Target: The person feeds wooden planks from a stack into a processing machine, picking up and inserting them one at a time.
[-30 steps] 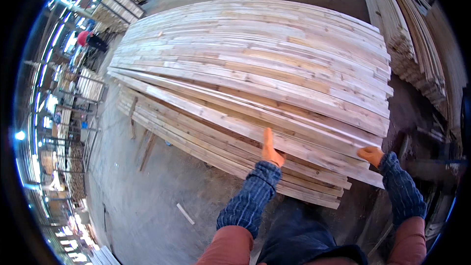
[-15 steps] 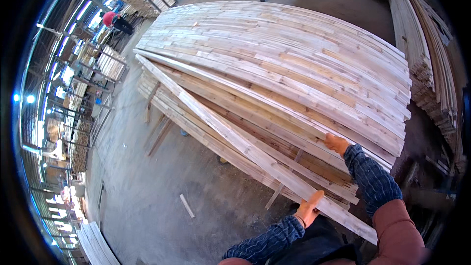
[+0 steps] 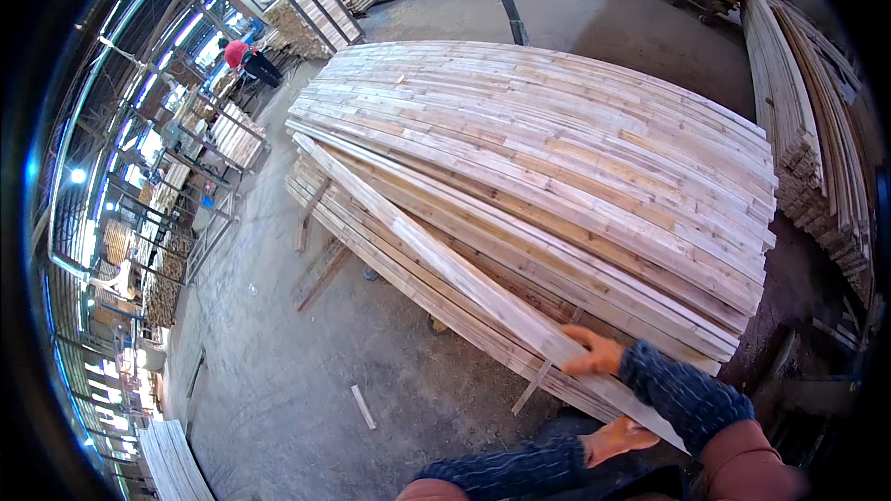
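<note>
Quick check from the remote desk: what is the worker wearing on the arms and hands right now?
Both forearms are covered by dark blue knitted cuffs with a speckled weave, over reddish-brown sleeves higher up. The left hand and right hand wear orange gloves. No cables, straps or markings show on either arm.

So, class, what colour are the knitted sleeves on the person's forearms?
Dark blue knitted sleeves, clearest in the head view.
</note>
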Demonstrator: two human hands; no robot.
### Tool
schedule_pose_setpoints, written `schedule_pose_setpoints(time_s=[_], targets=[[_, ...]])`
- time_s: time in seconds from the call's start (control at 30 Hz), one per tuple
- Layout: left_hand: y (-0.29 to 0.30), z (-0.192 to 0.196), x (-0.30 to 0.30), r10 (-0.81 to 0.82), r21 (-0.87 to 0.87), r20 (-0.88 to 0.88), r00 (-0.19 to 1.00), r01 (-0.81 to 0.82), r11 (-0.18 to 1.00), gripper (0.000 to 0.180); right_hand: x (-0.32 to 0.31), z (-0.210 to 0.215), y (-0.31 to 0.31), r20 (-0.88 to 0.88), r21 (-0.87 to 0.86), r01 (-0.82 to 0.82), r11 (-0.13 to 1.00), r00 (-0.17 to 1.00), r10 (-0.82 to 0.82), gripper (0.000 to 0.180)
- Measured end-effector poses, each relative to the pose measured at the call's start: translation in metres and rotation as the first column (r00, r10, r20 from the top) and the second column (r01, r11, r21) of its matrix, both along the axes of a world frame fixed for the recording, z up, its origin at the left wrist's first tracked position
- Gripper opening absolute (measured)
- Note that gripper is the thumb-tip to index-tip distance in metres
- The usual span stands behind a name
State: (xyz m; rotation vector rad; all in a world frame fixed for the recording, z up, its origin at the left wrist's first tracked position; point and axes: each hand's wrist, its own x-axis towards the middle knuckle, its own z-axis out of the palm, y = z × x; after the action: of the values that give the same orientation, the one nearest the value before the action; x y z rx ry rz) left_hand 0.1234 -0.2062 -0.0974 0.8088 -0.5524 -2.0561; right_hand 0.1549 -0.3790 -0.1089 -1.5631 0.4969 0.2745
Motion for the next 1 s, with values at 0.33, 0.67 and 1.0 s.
schedule_pose_setpoints(time_s=[0.33,0.67,1.0], targets=[[-0.042,0.077,0.274,0.172,-0.113,0.985,-0.008,0.722,0.683,0.093,-0.274,0.095,0.045,-0.38,0.193,0.181,0.964,0.92,-0.097,0.119],[-0.068,0.001,0.222,-0.096,0.313,0.95,-0.298,0.923,0.225,0.093,-0.394,0.12,0.111,-0.465,-0.441,-0.189,0.878,0.884,-0.043,0.104],[0.004,0.071,0.098,0.362,0.084,0.898,-0.251,0.904,0.418,0.069,-0.509,0.101,0.167,-0.352,-0.776,-0.11,0.621,0.893,-0.281,0.115]])
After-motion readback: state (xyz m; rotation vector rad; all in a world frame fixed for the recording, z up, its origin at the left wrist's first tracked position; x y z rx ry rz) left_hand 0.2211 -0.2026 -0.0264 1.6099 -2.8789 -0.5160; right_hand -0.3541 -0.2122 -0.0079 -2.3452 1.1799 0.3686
